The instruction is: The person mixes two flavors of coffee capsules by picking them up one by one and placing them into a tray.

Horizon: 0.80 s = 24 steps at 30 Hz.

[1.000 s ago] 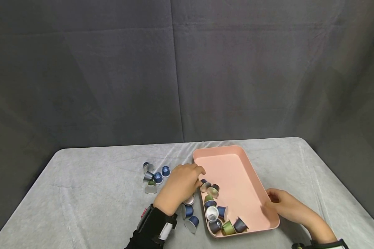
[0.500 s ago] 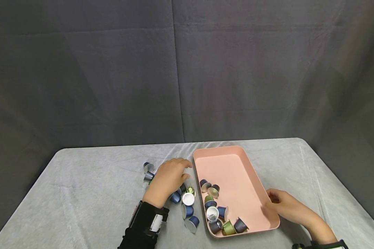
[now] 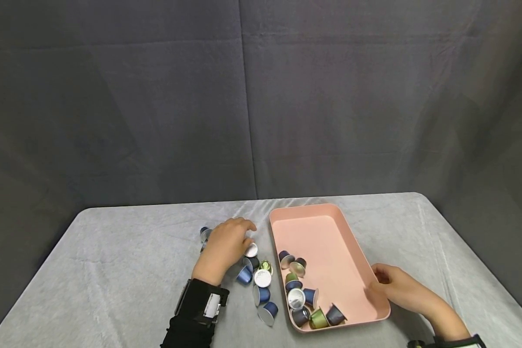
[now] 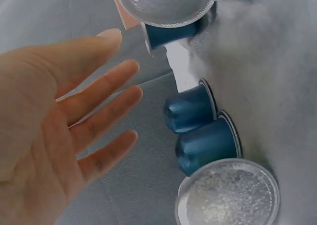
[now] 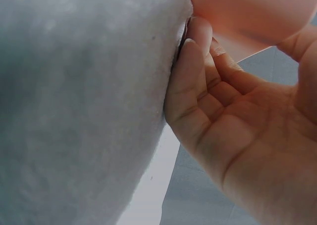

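Note:
My left hand (image 3: pixel 226 246) hovers over the loose coffee capsules left of the tray, partly hiding some. In the left wrist view its fingers (image 4: pixel 106 108) are apart and hold nothing. Two blue capsules (image 4: pixel 208 145) lie on their sides beyond the fingertips, by a capsule with its silver lid (image 4: pixel 228 195) facing the camera. My right hand (image 3: pixel 402 290) grips the near right side of a shallow pink tray (image 3: pixel 356 241). In the right wrist view the thumb is at the tray wall and the curled fingers (image 5: pixel 185 81) reach its underside.
Several green, blue and dark capsules (image 3: pixel 318 319) sit along the tray's left and near sides. A short row of capsules, among them a white-lidded one (image 3: pixel 262 278) and a blue one (image 3: pixel 261 295), lies between left hand and tray. A grey cloth (image 3: pixel 126 270) covers the table.
My left hand has moved left from the tray's left rim to over the loose capsules, baring several capsules near the tray. The right hand and tray stay put.

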Motion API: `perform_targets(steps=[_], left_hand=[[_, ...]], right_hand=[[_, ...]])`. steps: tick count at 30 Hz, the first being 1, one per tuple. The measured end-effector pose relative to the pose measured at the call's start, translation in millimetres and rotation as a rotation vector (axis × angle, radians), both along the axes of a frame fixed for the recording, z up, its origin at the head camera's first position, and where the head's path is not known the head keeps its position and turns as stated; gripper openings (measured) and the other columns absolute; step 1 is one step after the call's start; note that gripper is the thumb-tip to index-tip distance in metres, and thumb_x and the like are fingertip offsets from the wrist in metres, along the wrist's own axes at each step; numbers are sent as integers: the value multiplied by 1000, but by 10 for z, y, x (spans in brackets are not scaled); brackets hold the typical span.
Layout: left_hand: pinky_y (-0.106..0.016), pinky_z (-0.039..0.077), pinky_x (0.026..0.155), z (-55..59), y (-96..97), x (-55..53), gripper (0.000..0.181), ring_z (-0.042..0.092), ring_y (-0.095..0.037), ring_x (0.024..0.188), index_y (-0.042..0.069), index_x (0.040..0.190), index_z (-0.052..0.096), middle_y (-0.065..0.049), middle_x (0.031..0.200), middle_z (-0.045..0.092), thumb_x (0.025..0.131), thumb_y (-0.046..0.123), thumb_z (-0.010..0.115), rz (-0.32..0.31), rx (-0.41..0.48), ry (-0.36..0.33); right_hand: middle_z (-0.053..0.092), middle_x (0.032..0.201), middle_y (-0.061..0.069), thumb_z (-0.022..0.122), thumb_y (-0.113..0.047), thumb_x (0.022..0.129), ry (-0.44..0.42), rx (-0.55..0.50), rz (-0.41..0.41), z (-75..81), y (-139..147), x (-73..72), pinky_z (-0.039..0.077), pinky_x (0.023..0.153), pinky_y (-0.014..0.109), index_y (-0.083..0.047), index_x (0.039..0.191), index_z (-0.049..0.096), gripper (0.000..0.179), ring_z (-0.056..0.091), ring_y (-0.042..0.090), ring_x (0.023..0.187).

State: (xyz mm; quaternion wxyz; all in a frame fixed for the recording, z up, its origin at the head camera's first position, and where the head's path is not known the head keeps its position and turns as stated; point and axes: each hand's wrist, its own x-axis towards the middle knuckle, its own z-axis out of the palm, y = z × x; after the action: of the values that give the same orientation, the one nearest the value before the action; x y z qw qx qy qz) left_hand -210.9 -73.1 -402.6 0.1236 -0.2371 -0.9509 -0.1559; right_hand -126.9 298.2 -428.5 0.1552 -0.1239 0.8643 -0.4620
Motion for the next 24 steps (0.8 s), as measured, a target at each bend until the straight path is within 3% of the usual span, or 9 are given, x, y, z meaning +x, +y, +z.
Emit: perform_targets(steps=[15,24], left_hand=[[-42,47,76,-137,-135,-58,27,60,-25,95,12,102,67,-3,102,64,77,16,74,96,-11,-16],[-41,48,76,-174,-203,-85,27,61,-26,92,10,104,67,-5,98,64,78,15,73,125,-9,-76]], right_hand=[[63,92,11,55,-9,89,-9,6,-3,13,-16,3,47,69,24,9,105,56,24,58,11,80],[63,94,11,55,-9,89,-21,13,-6,11,-6,4,47,69,24,9,106,56,24,58,12,81]])
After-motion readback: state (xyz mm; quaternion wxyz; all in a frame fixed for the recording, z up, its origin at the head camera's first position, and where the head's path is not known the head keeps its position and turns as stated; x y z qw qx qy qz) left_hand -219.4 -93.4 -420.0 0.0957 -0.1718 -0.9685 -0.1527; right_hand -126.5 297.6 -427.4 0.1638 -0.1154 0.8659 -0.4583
